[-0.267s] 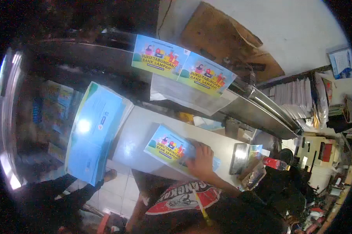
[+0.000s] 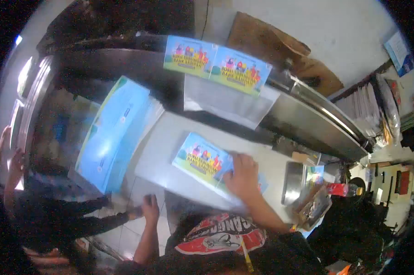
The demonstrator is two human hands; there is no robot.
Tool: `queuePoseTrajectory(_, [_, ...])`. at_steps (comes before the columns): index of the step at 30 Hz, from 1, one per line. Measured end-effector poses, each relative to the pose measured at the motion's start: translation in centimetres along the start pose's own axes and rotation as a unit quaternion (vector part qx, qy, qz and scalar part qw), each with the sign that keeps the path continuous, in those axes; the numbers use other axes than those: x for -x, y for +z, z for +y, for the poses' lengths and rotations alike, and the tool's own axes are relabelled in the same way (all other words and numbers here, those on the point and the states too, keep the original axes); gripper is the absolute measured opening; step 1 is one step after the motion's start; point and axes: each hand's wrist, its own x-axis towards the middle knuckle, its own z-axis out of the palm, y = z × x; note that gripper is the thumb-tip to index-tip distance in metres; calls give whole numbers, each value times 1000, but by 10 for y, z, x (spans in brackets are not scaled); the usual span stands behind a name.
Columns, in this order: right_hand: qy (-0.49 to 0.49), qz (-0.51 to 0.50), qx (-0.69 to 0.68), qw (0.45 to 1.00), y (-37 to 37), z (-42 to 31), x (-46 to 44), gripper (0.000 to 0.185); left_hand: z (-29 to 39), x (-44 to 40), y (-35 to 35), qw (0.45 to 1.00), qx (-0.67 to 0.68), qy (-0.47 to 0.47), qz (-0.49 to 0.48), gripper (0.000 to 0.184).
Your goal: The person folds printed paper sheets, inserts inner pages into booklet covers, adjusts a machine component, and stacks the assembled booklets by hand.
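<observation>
My right hand [image 2: 244,178] lies palm down on the right part of a stack of printed booklet covers [image 2: 200,160], its fingers apart and lightly bent. The stack, with cartoon figures and yellow lettering, rests on a white tabletop [image 2: 156,160]. Off the table's left end, low in view, is my left hand [image 2: 150,208]; its fingers are blurred, and whether they hold anything is unclear. Close beside it is a co-worker's hand [image 2: 134,212] in a dark sleeve. Up and left of my left hand stands a tall pile of light blue sheets [image 2: 113,133].
Two joined covers [image 2: 216,64] lie over a white sheet [image 2: 227,103] on a metal machine bed [image 2: 303,114]. A metal plate [image 2: 293,183] sits at the table's right end, near a red bottle [image 2: 342,189]. More hands [image 2: 17,160] show at far left.
My left hand has moved left and up, out from beside my shirt, close to the co-worker's hand. My right hand stays on the stack. The view has shifted, and hands now appear at far left.
</observation>
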Motion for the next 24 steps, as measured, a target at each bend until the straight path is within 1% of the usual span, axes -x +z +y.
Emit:
queuePoseTrajectory(1, [7, -26, 5, 1000, -2, 3, -3, 62, 82, 16, -20, 997, 65, 52, 2, 30])
queuePoseTrajectory(2, [-15, -13, 13, 1000, -1, 5, -2, 62, 100, 21, -25, 992, 33, 113, 42, 25])
queuePoseTrajectory(3, [-38, -5, 5, 999, -2, 9, -1, 61, 120, 32, -27, 973, -6, 214, 86, 25])
queuePoseTrajectory(4, [-70, 19, -11, 997, -2, 12, 0, 58, 142, 37, -31, 957, -6, 280, 71, 27])
queuePoseTrajectory(5, [-86, 32, -28, 995, -4, 12, 2, 56, 158, 36, -29, 945, -2, 321, 57, 31])
queuePoseTrajectory(6, [-104, 36, -23, 994, 0, 13, 4, 56, 190, 33, -27, 932, -35, 352, 80, 36])
queuePoseTrajectory(7, [-103, 37, -27, 994, 1, 12, 11, 56, 214, 24, -22, 937, 24, 345, 52, 39])
queuePoseTrajectory(8, [-126, 17, -34, 991, -1, 11, 15, 57, 206, -2, -11, 931, -56, 356, 54, 48])
queuePoseTrajectory(9, [-150, -3, -38, 988, -6, 8, 18, 57, 224, -2, -14, 930, -51, 360, 59, 48])
queuePoseTrajectory(10, [-146, -30, -69, 987, -10, 7, 20, 58, 251, 8, -17, 960, 5, 277, -40, 50])
queuePoseTrajectory(11, [-151, -24, -61, 986, -14, 7, 25, 58, 265, 18, -17, 970, 61, 190, -140, 53])
queuePoseTrajectory(12, [-165, 31, -51, 984, -16, 6, 33, 60, 263, 23, -14, 969, 65, 194, -139, 53])
queuePoseTrajectory(13, [-178, 84, -40, 980, -18, 7, 42, 62, 259, 27, -9, 958, -24, 274, -78, 53])
queuePoseTrajectory(14, [-175, 85, -38, 980, -22, 7, 59, 62, 258, 33, -7, 930, -115, 348, -16, 52])
queuePoseTrajectory(15, [-165, 37, -2, 986, -28, 9, 81, 65, 260, 38, -6, 929, -114, 350, -20, 52])
queuePoseTrajectory(16, [-156, -15, 36, 987, -33, 11, 98, 67, 270, 46, -10, 946, -67, 305, -87, 52])
queuePoseTrajectory(17, [-152, -18, 38, 988, -33, 12, 112, 67, 275, 53, -11, 954, -20, 255, -154, 52])
queuePoseTrajectory(18, [-149, -22, 55, 987, -33, 12, 125, 70, 274, 58, -9, 954, -21, 253, -161, 52])
queuePoseTrajectory(20, [-145, -38, 67, 986, -38, 11, 137, 74, 273, 65, -5, 943, 90, 255, -192, 52])
queuePoseTrajectory(24, [-131, -42, 59, 989, -49, 0, 137, 76, 269, 51, -6, 957, 57, 221, -181, 51])
